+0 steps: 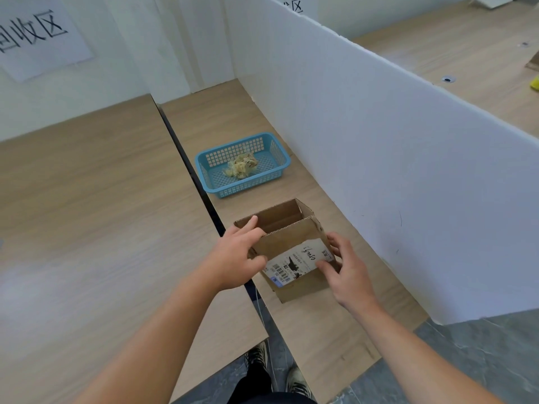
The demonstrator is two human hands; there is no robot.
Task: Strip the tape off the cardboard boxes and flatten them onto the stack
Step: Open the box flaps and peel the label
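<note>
A: Which step is he on?

B: Flattening, by the look of it. The box [291, 249] stands on the desk [320, 330], near its front edge and just beside the white partition [379, 141], top open. No tape is visible on it, and a wad of tape [240, 166] already lies in the blue basket [204, 161] behind.

A: And the hands?

B: Both are on it. The left hand [236, 258] pinches the left corner, thumb on the front face, fingers along the side wall. The right hand [347, 272] has its fingers curled round the right edge, thumb on the label [297, 263].

A: What does the next move call for?

B: Probably pushing opposite corners together so the walls fold flat, then carrying it to the stack, which this view does not show.

A: How does the box look?

B: Small, plain brown corrugated card, a white shipping label with barcodes on the near face. Its walls already look slightly skewed.
</note>
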